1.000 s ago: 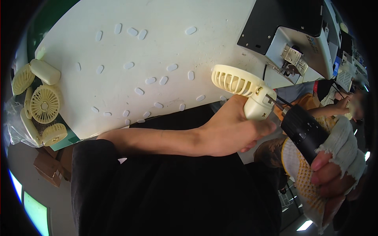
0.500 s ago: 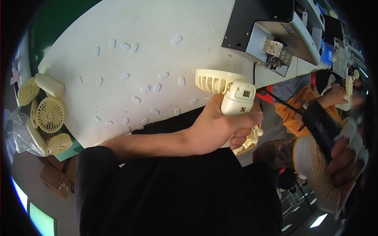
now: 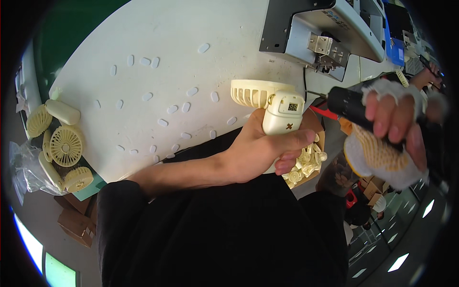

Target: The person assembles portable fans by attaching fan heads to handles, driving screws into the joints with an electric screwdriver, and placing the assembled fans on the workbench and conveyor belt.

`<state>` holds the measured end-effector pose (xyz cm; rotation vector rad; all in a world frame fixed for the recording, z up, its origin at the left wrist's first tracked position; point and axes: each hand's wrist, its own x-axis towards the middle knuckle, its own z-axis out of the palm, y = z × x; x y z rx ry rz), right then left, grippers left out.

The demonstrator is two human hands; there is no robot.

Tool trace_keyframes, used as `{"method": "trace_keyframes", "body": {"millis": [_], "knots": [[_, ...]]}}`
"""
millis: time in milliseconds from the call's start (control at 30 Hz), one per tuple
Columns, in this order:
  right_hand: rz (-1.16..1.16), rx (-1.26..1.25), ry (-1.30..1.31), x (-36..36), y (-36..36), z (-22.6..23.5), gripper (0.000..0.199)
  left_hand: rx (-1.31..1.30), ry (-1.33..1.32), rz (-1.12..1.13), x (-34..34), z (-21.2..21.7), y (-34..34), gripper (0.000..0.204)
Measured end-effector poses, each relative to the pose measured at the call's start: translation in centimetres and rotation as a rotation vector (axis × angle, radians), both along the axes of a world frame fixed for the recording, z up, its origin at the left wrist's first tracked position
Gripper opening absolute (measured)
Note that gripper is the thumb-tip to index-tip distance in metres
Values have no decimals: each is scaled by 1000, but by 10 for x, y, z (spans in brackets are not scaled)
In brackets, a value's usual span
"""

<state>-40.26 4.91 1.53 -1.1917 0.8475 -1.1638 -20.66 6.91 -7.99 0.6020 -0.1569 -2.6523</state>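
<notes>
My left hand grips the handle of a cream hand-held fan, holding it up in front of me with its round grille head pointing left and a small display on the handle facing me. My right hand, in a white and yellow knit glove with bare fingertips, is closed around a black electric screwdriver. The screwdriver's thin bit points left and its tip sits close to the right side of the fan's handle.
A white table carries several small white oval pieces. More cream fans lie at its left edge beside a clear bag. A grey machine stands at the back right. A box of cream fan parts sits below my left hand.
My left hand has brought the fan left and turned it so the display faces me. My right hand has risen with the screwdriver, and the bit now points at the fan's handle.
</notes>
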Motion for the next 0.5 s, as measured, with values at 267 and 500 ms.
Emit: {"method": "trace_keyframes", "body": {"millis": [267,500], "knots": [[194,-256,203,19,23,49,30,-6,38,19,3,0,2,6],[262,-269,252,14,21,49,30,-50,47,29,1,-2,5,5]]}}
